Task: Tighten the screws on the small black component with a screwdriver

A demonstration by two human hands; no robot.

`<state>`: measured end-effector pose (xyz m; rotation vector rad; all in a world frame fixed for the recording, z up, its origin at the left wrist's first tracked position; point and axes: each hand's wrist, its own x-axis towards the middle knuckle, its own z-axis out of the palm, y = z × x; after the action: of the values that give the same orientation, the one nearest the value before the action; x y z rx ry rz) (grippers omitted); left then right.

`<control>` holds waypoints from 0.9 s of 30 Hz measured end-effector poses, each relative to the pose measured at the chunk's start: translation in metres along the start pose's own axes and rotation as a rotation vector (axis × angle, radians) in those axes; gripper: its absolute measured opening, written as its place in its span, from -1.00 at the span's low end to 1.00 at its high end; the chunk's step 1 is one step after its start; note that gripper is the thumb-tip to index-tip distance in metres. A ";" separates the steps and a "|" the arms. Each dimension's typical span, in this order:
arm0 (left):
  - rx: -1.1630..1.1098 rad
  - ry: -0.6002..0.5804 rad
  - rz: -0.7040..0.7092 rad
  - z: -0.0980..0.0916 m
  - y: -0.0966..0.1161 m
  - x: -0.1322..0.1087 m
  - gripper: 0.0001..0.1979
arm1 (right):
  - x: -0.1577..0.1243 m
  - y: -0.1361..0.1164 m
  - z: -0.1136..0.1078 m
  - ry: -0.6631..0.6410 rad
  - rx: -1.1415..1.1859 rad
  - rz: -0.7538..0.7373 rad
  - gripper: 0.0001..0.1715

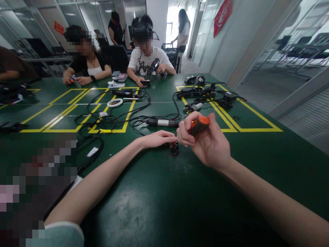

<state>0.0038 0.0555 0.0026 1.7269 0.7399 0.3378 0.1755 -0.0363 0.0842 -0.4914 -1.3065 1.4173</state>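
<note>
My right hand [205,140] is closed around the orange and black handle of a screwdriver [200,124]. The handle's orange end points up toward me, and the shaft is hidden behind my fingers. My left hand [159,139] reaches in from the left with its fingers pressed together, their tips almost meeting my right hand. What they pinch, if anything, cannot be made out. Just below the fingertips a small round black part [174,151] with a metal stub stands on the green table [144,192]. Tiny dark bits, perhaps screws [165,156], lie beside it.
Behind my hands lies a black cylindrical tool [161,122] with a grey band, among tangled black cables [113,118]. A white tape roll [114,102] is farther left. More cables [205,92] pile up at the back right. Across the table a person [149,58] holds a power tool [153,66].
</note>
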 end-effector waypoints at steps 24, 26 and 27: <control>-0.068 -0.005 0.006 -0.003 -0.011 0.001 -0.68 | 0.000 0.007 -0.003 -0.057 0.146 0.013 -0.39; -0.072 -0.003 -0.001 -0.002 -0.011 0.001 -0.69 | -0.002 0.008 -0.002 -0.064 0.180 -0.015 -0.46; -0.074 -0.003 -0.002 -0.002 -0.011 0.001 -0.69 | -0.002 0.008 -0.001 -0.065 0.187 -0.029 -0.51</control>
<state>-0.0003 0.0592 -0.0074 1.6564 0.7187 0.3568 0.1740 -0.0361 0.0761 -0.3019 -1.2133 1.5243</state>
